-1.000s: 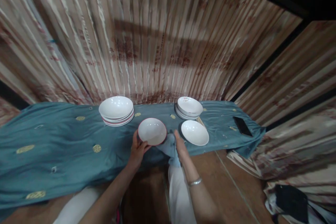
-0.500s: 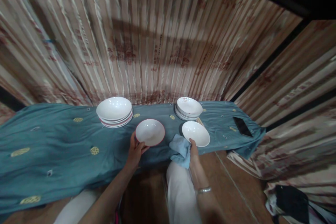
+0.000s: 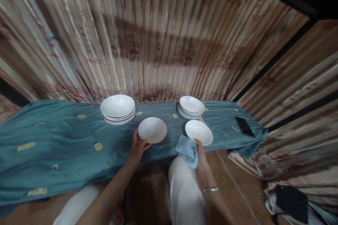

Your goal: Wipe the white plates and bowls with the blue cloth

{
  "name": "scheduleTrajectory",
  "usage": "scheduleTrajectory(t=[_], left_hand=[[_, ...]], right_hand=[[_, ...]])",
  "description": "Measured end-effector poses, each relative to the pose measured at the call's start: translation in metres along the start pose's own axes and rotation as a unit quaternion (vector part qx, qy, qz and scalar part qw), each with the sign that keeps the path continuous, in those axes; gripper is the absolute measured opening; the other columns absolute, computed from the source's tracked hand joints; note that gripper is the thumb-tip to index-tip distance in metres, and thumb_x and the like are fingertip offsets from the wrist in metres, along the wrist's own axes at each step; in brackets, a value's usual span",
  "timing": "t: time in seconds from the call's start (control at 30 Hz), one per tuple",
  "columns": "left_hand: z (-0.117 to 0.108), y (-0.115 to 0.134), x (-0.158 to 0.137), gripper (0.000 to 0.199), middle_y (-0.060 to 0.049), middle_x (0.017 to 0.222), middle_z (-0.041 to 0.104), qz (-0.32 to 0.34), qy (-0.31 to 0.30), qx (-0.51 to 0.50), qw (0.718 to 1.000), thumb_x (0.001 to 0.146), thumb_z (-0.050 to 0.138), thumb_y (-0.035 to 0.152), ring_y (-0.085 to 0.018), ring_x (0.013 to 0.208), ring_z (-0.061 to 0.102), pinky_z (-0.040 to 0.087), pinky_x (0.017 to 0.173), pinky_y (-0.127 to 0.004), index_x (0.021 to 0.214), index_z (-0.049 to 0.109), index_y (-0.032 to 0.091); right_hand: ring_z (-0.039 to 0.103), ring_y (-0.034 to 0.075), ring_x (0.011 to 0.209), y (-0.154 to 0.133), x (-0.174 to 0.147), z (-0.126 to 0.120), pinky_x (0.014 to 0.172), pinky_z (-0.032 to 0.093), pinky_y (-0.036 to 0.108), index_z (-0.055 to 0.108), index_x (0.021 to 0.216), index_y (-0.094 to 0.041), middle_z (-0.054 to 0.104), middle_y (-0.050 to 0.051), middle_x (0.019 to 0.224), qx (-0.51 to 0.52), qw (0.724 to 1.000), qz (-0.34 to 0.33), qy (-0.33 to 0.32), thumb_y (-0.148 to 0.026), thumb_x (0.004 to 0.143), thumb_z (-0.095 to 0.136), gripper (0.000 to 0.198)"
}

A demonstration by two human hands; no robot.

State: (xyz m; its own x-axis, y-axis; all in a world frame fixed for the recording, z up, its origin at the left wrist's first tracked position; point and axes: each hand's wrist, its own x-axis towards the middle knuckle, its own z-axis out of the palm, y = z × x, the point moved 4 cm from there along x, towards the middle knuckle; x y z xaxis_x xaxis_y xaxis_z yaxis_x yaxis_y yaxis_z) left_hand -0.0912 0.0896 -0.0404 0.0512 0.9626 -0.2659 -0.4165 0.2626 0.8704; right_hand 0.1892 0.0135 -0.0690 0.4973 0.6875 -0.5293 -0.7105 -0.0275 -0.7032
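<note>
My left hand [image 3: 137, 147] grips the near-left rim of a white bowl with a red edge [image 3: 152, 130], thumb on the inside. My right hand [image 3: 200, 148] pinches the near rim of a plain white bowl [image 3: 199, 132]. A light blue cloth [image 3: 187, 150] hangs beside my right hand, against its fingers; whether they also hold it I cannot tell. Behind the red-edged bowl, to the left, stands a stack of white bowls [image 3: 118, 106]. Another stack, its top bowl [image 3: 192, 105] flower-printed, stands behind the plain bowl.
A teal patterned cloth [image 3: 66, 140] covers the long table. A black phone [image 3: 244, 126] lies at its right end. Striped curtains [image 3: 158, 42] hang behind and to the right. A dark bag [image 3: 292, 204] rests low at the right.
My right hand and the blue cloth have shifted slightly right relative to the plain bowl. Both hands keep their bowls; the whole view has shifted a little.
</note>
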Motion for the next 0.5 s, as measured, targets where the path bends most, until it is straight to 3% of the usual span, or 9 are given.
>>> scheduleTrajectory(t=[0.13, 0.23, 0.33, 0.5], left_hand=[[0.001, 0.001, 0.0, 0.084, -0.01, 0.133, 0.056, -0.009, 0.003, -0.008, 1.0, 0.064, 0.07, 0.021, -0.026, 0.104, 0.066, 0.059, 0.083, -0.046, 0.14, 0.036, 0.032], [0.001, 0.002, -0.001, 0.084, -0.011, 0.133, 0.056, -0.012, -0.003, -0.012, 1.0, 0.064, 0.07, 0.021, -0.026, 0.106, 0.065, 0.059, 0.084, -0.045, 0.14, 0.036, 0.032], [0.001, 0.002, -0.002, 0.084, -0.01, 0.13, 0.058, -0.018, -0.009, -0.012, 1.0, 0.066, 0.069, 0.02, -0.022, 0.097, 0.067, 0.059, 0.083, -0.043, 0.142, 0.034, 0.032], [0.0, 0.003, -0.002, 0.087, -0.009, 0.126, 0.06, -0.022, -0.018, -0.007, 1.0, 0.069, 0.07, 0.02, -0.02, 0.091, 0.068, 0.059, 0.082, -0.041, 0.146, 0.032, 0.032]], right_hand=[[0.075, 0.023, 0.075, 0.007, -0.014, 0.007, 0.068, 0.062, 0.033, 0.067, 0.106, -0.016, 0.077, 0.005, 0.082, -0.008, 0.996, 0.064, -0.056, -0.046, 0.081, 0.064, 0.038], [0.074, 0.025, 0.071, 0.013, -0.023, 0.014, 0.062, 0.061, 0.033, 0.069, 0.1, -0.014, 0.075, 0.007, 0.073, -0.055, 0.995, 0.068, -0.053, -0.052, 0.079, 0.067, 0.044], [0.071, 0.023, 0.065, 0.012, -0.03, 0.031, 0.061, 0.059, 0.031, 0.07, 0.09, -0.015, 0.073, 0.005, 0.067, -0.091, 0.994, 0.033, -0.049, -0.047, 0.075, 0.07, 0.036], [0.065, 0.018, 0.064, -0.006, -0.044, 0.08, 0.063, 0.055, 0.029, 0.068, 0.082, -0.017, 0.07, -0.001, 0.068, -0.134, 0.98, -0.125, -0.083, -0.04, 0.066, 0.072, 0.028]])
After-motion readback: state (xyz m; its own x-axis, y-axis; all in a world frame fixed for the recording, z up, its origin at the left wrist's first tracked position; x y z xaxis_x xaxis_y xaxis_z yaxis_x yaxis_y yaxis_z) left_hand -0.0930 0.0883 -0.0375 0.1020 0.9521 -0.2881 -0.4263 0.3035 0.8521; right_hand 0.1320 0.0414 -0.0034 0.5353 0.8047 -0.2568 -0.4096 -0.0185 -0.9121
